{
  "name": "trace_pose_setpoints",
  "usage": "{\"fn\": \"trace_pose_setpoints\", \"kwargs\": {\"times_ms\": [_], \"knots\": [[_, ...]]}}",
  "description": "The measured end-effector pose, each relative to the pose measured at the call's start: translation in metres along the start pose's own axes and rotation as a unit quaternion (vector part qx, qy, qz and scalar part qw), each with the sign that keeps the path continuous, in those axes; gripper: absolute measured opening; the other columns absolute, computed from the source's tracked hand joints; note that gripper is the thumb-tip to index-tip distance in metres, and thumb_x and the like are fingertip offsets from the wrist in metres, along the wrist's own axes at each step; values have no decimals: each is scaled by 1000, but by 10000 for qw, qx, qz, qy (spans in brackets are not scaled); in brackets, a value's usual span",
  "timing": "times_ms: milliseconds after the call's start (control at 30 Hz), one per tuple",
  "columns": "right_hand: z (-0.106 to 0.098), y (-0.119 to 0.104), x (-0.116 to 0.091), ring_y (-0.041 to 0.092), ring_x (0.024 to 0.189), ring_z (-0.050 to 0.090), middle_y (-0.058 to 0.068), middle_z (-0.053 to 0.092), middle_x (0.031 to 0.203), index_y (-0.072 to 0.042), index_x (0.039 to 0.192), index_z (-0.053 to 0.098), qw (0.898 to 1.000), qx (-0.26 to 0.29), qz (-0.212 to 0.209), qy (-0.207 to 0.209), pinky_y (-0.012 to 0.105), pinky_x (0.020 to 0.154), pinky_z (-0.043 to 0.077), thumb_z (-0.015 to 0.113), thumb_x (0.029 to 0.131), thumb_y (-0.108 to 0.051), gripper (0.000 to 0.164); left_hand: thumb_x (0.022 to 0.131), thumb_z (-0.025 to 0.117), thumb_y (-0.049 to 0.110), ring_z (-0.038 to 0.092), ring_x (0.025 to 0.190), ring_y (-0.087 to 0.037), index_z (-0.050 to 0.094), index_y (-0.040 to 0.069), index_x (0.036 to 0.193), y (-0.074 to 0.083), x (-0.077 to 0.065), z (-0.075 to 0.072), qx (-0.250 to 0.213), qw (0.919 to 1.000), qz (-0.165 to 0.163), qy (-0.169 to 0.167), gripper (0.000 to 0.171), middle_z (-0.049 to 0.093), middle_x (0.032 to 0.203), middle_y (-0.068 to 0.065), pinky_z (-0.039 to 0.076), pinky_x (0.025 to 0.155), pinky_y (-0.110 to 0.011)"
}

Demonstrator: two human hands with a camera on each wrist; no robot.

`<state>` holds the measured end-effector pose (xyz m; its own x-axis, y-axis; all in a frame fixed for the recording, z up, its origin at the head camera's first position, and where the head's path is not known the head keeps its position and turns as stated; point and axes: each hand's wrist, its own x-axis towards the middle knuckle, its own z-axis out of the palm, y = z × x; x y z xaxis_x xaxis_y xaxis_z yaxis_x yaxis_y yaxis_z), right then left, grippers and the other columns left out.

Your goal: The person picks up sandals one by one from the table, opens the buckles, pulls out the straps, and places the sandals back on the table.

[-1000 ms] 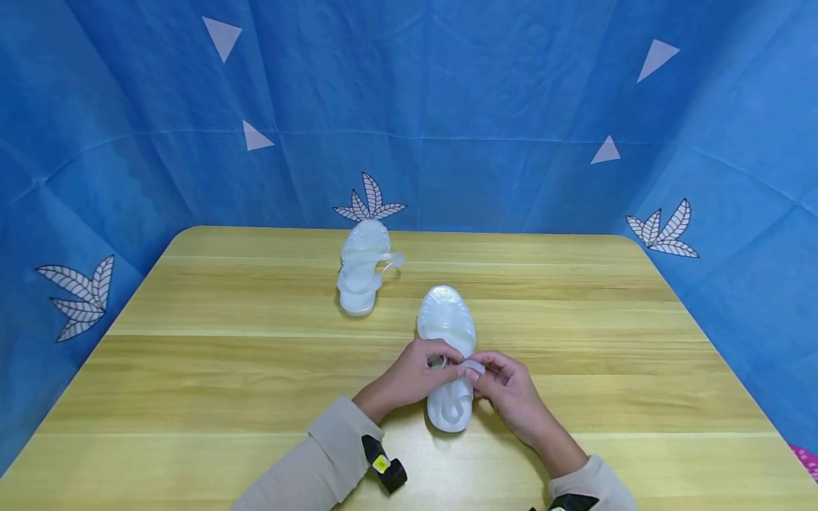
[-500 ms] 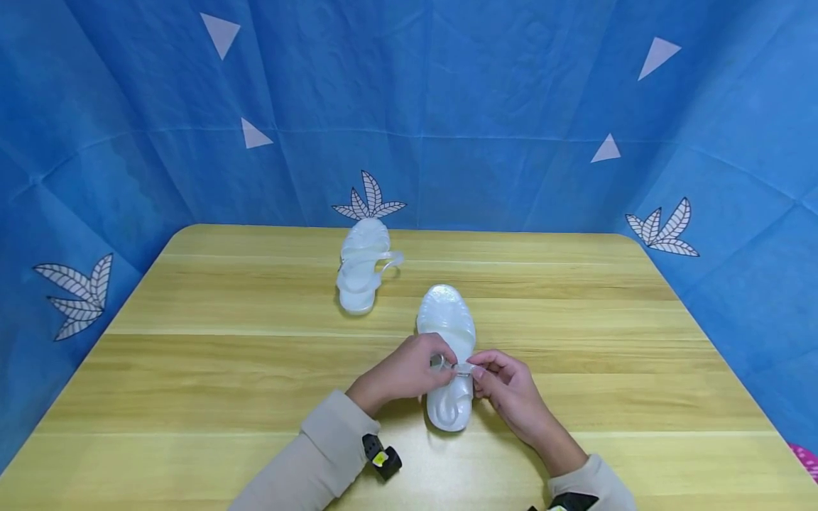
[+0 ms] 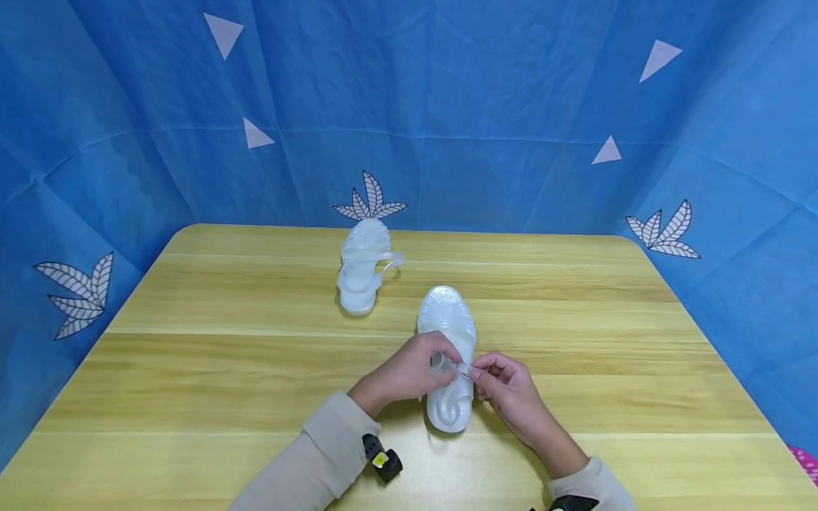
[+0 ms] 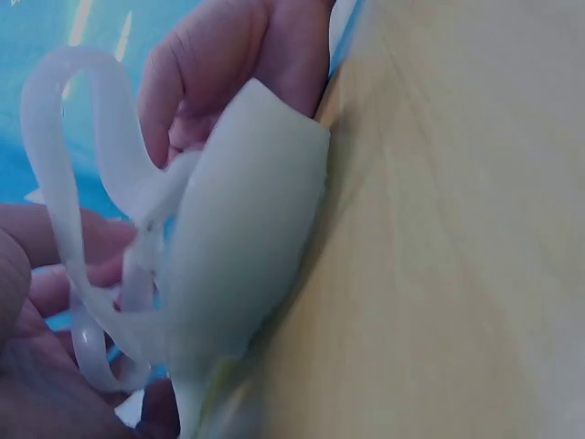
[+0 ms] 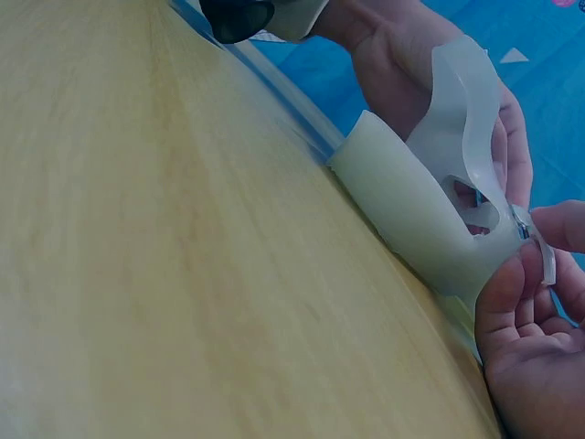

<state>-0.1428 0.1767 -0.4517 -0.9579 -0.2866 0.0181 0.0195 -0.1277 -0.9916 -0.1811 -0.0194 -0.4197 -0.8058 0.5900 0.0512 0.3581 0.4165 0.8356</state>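
A pale, translucent jelly sandal (image 3: 445, 312) lies sole down on the table, toe pointing away. My left hand (image 3: 412, 370) reaches over it from the left and pinches its ankle strap (image 3: 464, 369) between thumb and fingers. From the right, my right hand (image 3: 511, 390) pinches the same strap near a small metal buckle (image 5: 520, 225), which shows in the right wrist view. A short strap end sticks out by those fingertips. In the left wrist view, the strap (image 4: 46, 137) rises in a tall loop beside the sandal's heel (image 4: 251, 210).
A matching sandal (image 3: 359, 291) lies farther back and to the left, its strap (image 3: 393, 260) hanging out on the right side. The wooden table (image 3: 224, 383) ends at a blue cloth (image 3: 486, 85) with printed leaves and triangles.
My left hand has shifted slightly up and left from its place beside the right fingertips. The strap end that lay across the right thumb now shows less. The far sandal stays put.
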Motion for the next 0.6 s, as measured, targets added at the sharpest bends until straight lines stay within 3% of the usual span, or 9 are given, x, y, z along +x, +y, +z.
{"fn": "trace_pose_setpoints", "kwargs": {"times_ms": [200,600], "knots": [[0,-1,-1,6,64,50,-3,54,73,-10,88,59,9999,135,56,-22,17,57,43,55,92,-3,9,86,67,7,57,101,-13,72,6,104,-11,0,-2,-1026,9943,243,-162,19,66,103,-3,45,91,-28],[-1,-3,-2,5,65,50,-3,55,75,-9,88,60,9998,128,24,-177,16,57,44,54,92,-2,10,82,70,4,56,94,-8,72,-1,98,-19,4,5,-1871,9821,144,151,17,65,99,-11,46,85,-24]]}}
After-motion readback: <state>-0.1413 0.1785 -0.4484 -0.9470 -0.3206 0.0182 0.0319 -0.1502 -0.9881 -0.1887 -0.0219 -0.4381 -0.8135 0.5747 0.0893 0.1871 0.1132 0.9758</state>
